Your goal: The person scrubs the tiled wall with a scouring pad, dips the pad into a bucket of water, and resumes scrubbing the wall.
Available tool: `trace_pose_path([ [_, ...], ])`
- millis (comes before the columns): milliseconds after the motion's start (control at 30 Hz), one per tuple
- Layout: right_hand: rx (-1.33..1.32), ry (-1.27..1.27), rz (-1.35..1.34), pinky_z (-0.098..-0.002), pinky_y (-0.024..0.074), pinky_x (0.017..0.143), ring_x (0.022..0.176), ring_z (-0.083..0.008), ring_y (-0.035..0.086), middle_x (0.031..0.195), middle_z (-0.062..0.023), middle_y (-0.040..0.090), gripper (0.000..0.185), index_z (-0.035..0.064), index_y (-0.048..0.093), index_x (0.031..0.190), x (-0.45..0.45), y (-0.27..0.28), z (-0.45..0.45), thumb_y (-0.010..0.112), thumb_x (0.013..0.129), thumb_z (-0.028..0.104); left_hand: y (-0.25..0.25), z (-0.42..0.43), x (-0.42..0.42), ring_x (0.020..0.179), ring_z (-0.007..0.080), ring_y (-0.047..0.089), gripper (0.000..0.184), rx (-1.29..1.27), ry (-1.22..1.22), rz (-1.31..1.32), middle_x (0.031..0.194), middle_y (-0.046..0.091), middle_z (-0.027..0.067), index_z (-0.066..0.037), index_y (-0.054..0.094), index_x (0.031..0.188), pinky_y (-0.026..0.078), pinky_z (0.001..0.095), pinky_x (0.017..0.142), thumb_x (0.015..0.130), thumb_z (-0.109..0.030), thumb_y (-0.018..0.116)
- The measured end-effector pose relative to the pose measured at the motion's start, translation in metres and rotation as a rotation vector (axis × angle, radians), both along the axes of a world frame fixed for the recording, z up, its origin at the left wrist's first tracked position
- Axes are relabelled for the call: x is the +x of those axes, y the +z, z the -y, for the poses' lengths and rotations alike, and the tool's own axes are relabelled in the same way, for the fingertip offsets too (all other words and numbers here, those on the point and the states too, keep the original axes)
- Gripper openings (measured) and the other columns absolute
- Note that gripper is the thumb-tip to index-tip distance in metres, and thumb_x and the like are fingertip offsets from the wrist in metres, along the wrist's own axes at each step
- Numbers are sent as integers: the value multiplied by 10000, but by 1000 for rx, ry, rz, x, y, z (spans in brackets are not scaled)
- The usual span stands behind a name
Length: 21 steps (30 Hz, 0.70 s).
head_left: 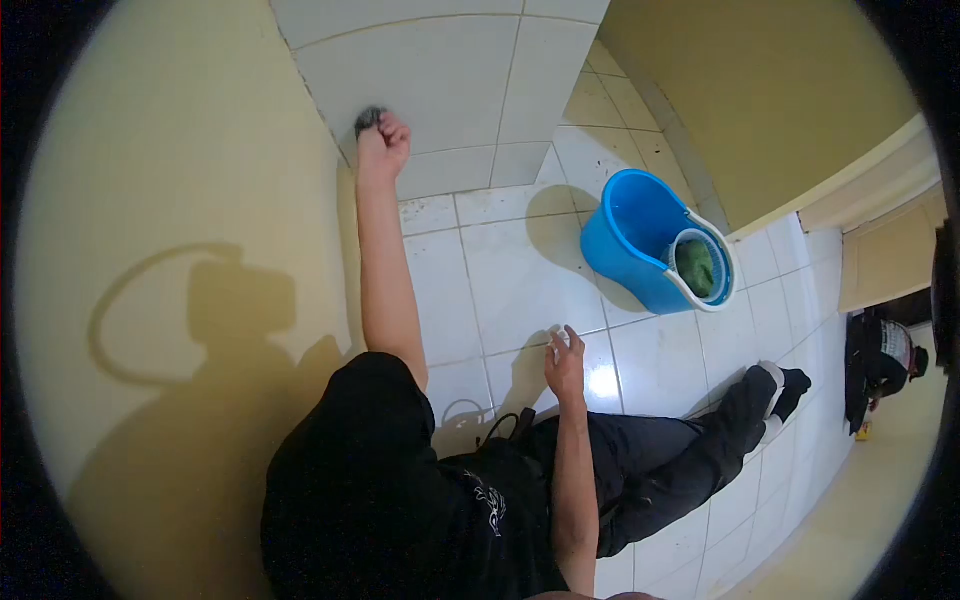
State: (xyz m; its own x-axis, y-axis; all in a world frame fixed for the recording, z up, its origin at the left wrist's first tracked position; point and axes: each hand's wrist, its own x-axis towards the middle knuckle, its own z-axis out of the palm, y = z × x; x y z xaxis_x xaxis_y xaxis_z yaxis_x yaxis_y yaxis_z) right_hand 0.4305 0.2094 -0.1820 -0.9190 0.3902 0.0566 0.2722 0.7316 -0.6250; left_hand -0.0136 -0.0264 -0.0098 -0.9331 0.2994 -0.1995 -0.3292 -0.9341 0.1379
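My left hand [384, 146] is reached out at the upper left, fingers closed round a dark grey scouring pad [370, 121]. The pad is against the white tiled surface [430, 85], close to its edge with the yellow wall. My right hand [566, 362] is over the white floor tiles beside my lap, its fingers apart and slightly bent, with nothing in them. To the right of both hands stands a blue bucket [612, 243] with a white rim handle. A green cloth or sponge [694, 266] lies in the bucket's round basket.
My legs [660, 470] stretch to the right across the tiled floor [520, 285]. A yellow wall [170, 180] is close on my left, and another [790, 100] rises behind the bucket. At the far right a person in dark clothing [880, 365] is partly visible near a doorway.
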Motion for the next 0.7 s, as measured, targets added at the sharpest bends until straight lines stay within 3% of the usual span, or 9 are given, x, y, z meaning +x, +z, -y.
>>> trace_pose_path([
  [100, 23, -17, -32, -506, 431, 1062, 1279, -461, 454, 1398, -280, 477, 348, 1, 648, 1236, 5, -7, -4, 632, 896, 71, -61, 10, -12, 530, 109, 347, 178, 230, -76, 133, 629, 374, -2, -70, 458, 795, 299, 243, 479, 945, -9, 384],
  [200, 21, -23, -4, -503, 423, 1076, 1290, -462, 443, 1411, -277, 467, 359, -2, 644, 1246, 7, -7, -7, 626, 895, 73, -59, 4, -8, 531, 120, 349, 184, 313, -19, 173, 630, 382, 10, -73, 439, 777, 309, 248, 487, 941, -4, 392],
  [300, 30, -27, -3, -504, 428, 1066, 1281, -460, 454, 1402, -282, 478, 347, -6, 651, 1235, 5, -8, -7, 629, 896, 70, -27, -8, -11, 543, 142, 348, 149, 245, 63, 200, 638, 354, 25, -63, 430, 793, 304, 260, 501, 938, -29, 424],
  [433, 7, -17, -10, -504, 433, 1058, 1274, -463, 461, 1397, -281, 489, 336, -8, 655, 1226, 6, -13, -8, 629, 900, 68, 41, -21, -13, 535, 137, 332, 127, 447, -81, -156, 628, 349, 13, -72, 417, 780, 307, 265, 515, 894, -45, 466],
  [533, -3, -30, -8, -502, 432, 1062, 1276, -467, 458, 1395, -276, 493, 329, -2, 659, 1220, 3, -1, -4, 626, 901, 69, 59, -28, -6, 533, 135, 327, 148, 409, -63, -157, 626, 352, 10, -76, 412, 772, 299, 257, 518, 910, -58, 460],
  [633, 15, -16, 20, -505, 415, 1089, 1286, -462, 444, 1396, -281, 476, 356, -5, 644, 1238, 3, -4, -4, 622, 890, 66, 2, -32, -6, 517, 124, 343, 167, 249, 58, 72, 613, 373, 4, -75, 425, 767, 308, 249, 487, 927, -27, 438],
  [700, 13, -14, 24, -506, 419, 1086, 1279, -462, 449, 1394, -282, 477, 356, -5, 642, 1239, 6, -4, -4, 622, 892, 69, -50, -31, -10, 512, 124, 340, 175, 296, 2, 176, 609, 376, 6, -78, 423, 766, 306, 250, 478, 938, -43, 427],
])
